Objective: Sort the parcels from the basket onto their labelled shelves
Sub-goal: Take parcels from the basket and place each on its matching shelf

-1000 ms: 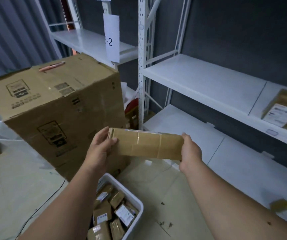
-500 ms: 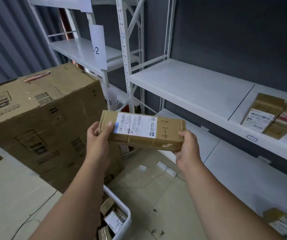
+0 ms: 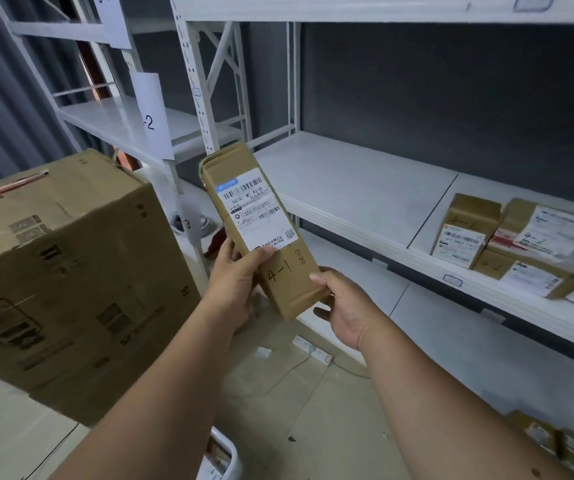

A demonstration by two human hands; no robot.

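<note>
Both hands are gripping a long cardboard parcel (image 3: 259, 233) marked "4-1" at its lower end, left hand (image 3: 238, 275) thumb pressing its shipping label (image 3: 256, 211), right hand (image 3: 342, 308) cupping the bottom corner. Right of the grip, labelled parcels (image 3: 520, 244) are lying on a white shelf (image 3: 347, 188).

We're in a parcel storeroom: white metal shelving (image 3: 347, 188) with paper bay signs (image 3: 152, 116), labelled cardboard parcels (image 3: 520, 244) stacked on a shelf, a big carton (image 3: 64, 271) on the bare floor (image 3: 278, 393).
</note>
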